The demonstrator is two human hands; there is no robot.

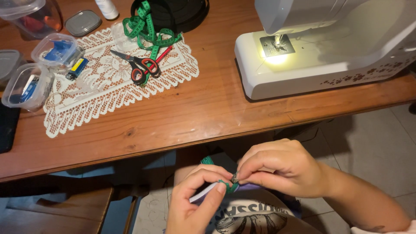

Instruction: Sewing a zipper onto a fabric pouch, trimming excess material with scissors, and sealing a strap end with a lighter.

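Hands pinched small work below the wooden bench [208,112] edge, over the lap.
Left hand [195,203] had its grip closed on a thin white strip [203,193] with green fabric bit [229,187]; right hand [281,167] had its fingertips closed on a small metal piece [235,178] touching it. Red-handled scissors [141,67] lay on a white lace mat [108,82], near a white sewing machine [325,47].

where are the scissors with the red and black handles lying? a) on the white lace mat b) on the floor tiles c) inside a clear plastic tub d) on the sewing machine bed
a: the scissors lie flat on the white lace mat on the wooden table, beside the green measuring tape, well apart from the sewing machine.
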